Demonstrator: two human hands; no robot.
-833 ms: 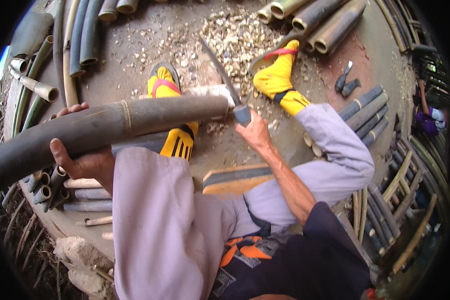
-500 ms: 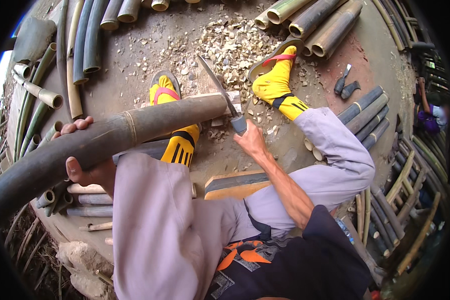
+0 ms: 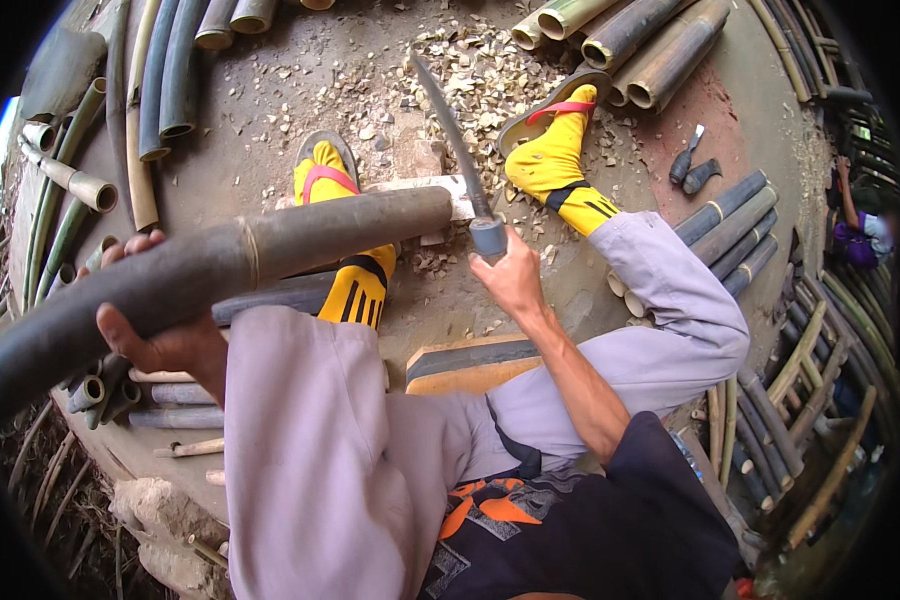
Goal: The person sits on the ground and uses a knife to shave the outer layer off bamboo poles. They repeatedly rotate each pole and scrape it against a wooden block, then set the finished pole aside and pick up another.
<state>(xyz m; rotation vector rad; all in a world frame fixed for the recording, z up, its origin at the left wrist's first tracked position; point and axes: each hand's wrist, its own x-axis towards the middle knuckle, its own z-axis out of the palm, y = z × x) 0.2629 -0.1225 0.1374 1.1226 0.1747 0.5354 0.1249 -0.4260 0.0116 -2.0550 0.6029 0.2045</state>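
My left hand [image 3: 165,335] grips a thick dark bamboo pole [image 3: 210,268] that runs from the lower left up to its cut end over a pale wooden block [image 3: 440,190]. My right hand [image 3: 510,278] is closed on the handle of a long machete [image 3: 450,130], its blade raised and pointing up and left, clear of the pole's end. I sit with both legs out in light grey trousers and yellow socks with sandals, the left foot [image 3: 335,210] under the pole, the right foot [image 3: 555,150] beyond the blade.
Wood chips [image 3: 470,75] cover the concrete floor ahead. Cut bamboo tubes lie at the top right [image 3: 640,35], the right [image 3: 730,235] and the left [image 3: 160,70]. Two small tools [image 3: 695,165] lie on the reddish patch. A person [image 3: 860,225] sits at the far right. A wooden board [image 3: 470,365] is under my right leg.
The machete has lifted off the pole's end and now stands higher, blade up. The pole's near part has shifted slightly in my left hand.
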